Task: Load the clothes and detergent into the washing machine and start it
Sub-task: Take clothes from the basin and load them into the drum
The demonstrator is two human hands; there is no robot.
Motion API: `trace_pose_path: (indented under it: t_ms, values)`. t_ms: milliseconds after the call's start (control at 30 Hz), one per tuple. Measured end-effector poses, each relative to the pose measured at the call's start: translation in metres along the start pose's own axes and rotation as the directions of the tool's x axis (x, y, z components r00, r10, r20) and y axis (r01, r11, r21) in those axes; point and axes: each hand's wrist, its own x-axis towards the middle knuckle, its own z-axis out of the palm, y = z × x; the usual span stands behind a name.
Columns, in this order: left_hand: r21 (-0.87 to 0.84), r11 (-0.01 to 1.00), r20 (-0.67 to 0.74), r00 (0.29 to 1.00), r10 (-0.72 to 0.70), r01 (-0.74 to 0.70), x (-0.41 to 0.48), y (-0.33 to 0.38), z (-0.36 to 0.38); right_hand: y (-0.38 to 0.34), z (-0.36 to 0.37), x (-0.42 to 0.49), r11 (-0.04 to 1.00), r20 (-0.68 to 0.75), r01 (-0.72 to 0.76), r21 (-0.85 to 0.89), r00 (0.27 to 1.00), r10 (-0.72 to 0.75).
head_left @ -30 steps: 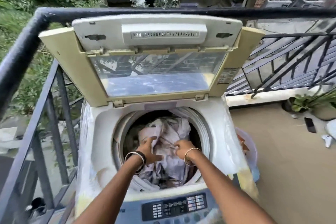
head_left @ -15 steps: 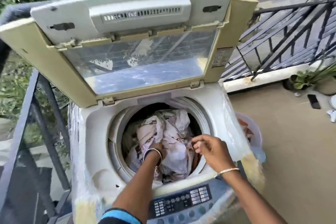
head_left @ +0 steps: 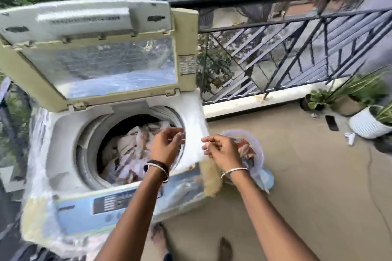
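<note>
The top-loading washing machine stands at the left with its lid raised upright. Pale patterned clothes fill the drum. My left hand hovers over the drum's right rim, fingers loosely curled and apart, holding nothing. My right hand is past the machine's right edge, above a clear plastic tub on the floor that holds more clothes; its fingers are curled and apart, with nothing clearly in them. The control panel faces me at the machine's front. No detergent is in view.
A black metal railing runs behind and to the right of the machine. Potted plants stand at the far right on the tan balcony floor, beside a dark phone-like object. My bare feet show below.
Both hands have lifted out of the drum and moved right; the right one now hangs over the tub beside the machine. My view has swung to the right.
</note>
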Motion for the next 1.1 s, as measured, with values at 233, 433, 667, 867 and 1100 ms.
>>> trace_pose_path:
  t_ms: [233,433,667,867,1100]
  values:
    - [-0.044,0.999,0.081,0.997,0.015,-0.011,-0.052,0.020,0.115,0.054,-0.112,-0.030,0.996,-0.158,-0.034,-0.079,0.987,0.021]
    - [0.094,0.994,0.218,0.973,-0.079,0.060,-0.063,0.008,0.194,0.096,-0.171,-0.026,0.990,-0.248,-0.134,-0.033,0.961,0.122]
    - [0.185,0.957,0.202,0.945,-0.258,0.222,-0.006,-0.051,0.258,0.152,-0.209,0.015,0.957,-0.248,-0.284,0.059,0.925,0.289]
    - [0.258,0.887,0.107,0.901,-0.421,0.384,0.064,-0.106,0.308,0.202,-0.228,0.086,0.915,-0.216,-0.404,0.008,0.892,0.396]
    - [0.396,0.811,0.020,0.878,-0.478,0.432,0.131,-0.105,0.342,0.281,-0.235,0.173,0.821,-0.126,-0.525,-0.225,0.851,0.510]
